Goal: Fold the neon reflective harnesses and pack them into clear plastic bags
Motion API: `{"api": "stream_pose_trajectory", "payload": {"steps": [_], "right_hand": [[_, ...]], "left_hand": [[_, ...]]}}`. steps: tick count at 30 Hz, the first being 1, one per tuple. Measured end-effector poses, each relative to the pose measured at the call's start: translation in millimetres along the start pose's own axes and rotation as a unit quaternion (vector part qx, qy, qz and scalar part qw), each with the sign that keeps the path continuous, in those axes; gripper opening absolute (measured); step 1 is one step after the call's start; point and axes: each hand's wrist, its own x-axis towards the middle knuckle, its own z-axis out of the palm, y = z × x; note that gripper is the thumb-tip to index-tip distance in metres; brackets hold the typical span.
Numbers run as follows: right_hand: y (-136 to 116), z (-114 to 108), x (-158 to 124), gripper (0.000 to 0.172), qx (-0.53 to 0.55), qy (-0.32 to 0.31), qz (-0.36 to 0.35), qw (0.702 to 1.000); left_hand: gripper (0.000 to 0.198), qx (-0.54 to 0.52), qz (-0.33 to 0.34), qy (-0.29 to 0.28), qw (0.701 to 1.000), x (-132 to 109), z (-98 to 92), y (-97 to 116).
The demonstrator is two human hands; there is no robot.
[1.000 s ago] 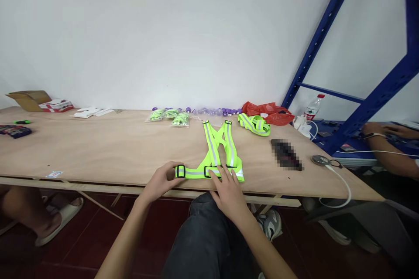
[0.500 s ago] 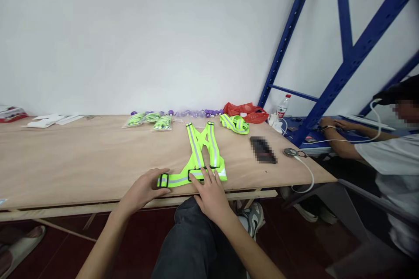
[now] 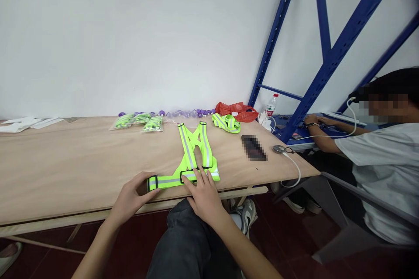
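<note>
A neon-green reflective vest [image 3: 188,144] made of straps with silver stripes lies on the wooden table. Its shoulder straps cross near the top, and the waist strap runs leftward along the table's front edge. My left hand [image 3: 132,196] has thumb and fingers around the left end of that strap, beside a black buckle [image 3: 152,183]. My right hand [image 3: 203,194] rests with outstretched fingers on the waist part, close to another black slider. The fingers partly hide the strap beneath them.
Bagged green vests [image 3: 153,123] and purple items stand along the wall. A folded vest [image 3: 226,123], red plastic bag [image 3: 237,111] and blurred dark object [image 3: 253,147] lie to the right. Beyond the blue rack [image 3: 316,76] sits a person [image 3: 382,152]. White papers [image 3: 29,124] are far left.
The view has turned slightly right, so the scene shifts left. Both hands stay at the vest, and its layout looks much the same.
</note>
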Motion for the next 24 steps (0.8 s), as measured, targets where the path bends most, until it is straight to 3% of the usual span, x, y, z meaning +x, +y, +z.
{"api": "stream_pose_trajectory", "payload": {"steps": [13, 21, 24], "right_hand": [[2, 1, -2, 0.062, -0.007, 0.010, 0.006, 1.000], [4, 1, -1, 0.060, -0.006, 0.011, 0.011, 1.000], [4, 2, -1, 0.060, -0.004, 0.014, 0.008, 1.000]], "left_hand": [[0.046, -0.150, -0.063, 0.092, 0.982, 0, 14.8, 2], [0.046, -0.081, -0.078, 0.144, 0.983, -1, 12.5, 4], [0.046, -0.089, -0.080, 0.116, 0.986, -4, 7.3, 2]]}}
